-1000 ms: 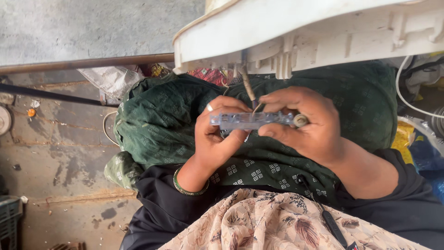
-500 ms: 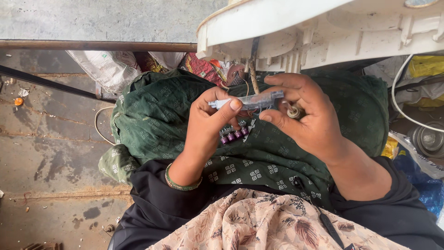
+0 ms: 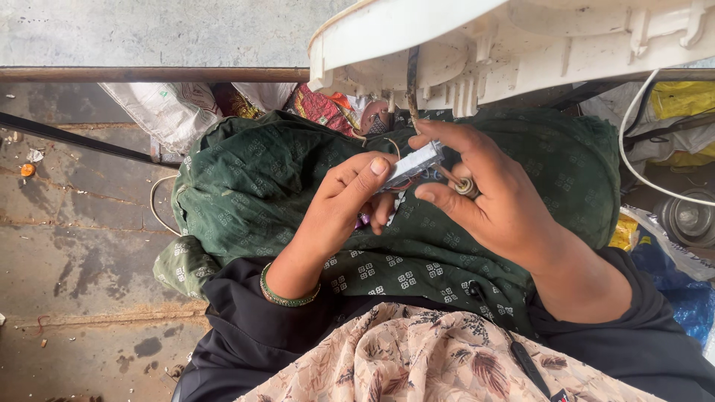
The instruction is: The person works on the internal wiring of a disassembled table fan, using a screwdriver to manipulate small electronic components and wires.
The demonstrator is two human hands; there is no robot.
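Both hands meet over the lap, clamped on one small part — a narrow grey metal piece [image 3: 414, 165] held level between them. The left hand [image 3: 350, 205] pinches its left end, thumb on top and fingers curled beneath, where a bit of purple shows by the fingertips. The right hand [image 3: 488, 197] grips the right end from the far side, index finger stretched along the top edge; a small round metal knob [image 3: 467, 186] sits between its fingers, joined to the piece by a thin stem. The left wrist wears a green bangle [image 3: 287, 294].

Beneath the hands lies dark green patterned cloth [image 3: 253, 186], spread across the lap, with black sleeves and a beige floral cloth [image 3: 417, 357] nearer the camera. Just beyond the hands hangs a white moulded plastic housing [image 3: 477, 52], ribbed underneath — a thin dark rod [image 3: 412, 78] comes down from it toward the right fingertips. To the left is stained concrete floor [image 3: 74, 246]; at the far right, a white cable [image 3: 633, 160] and yellow and blue bags.
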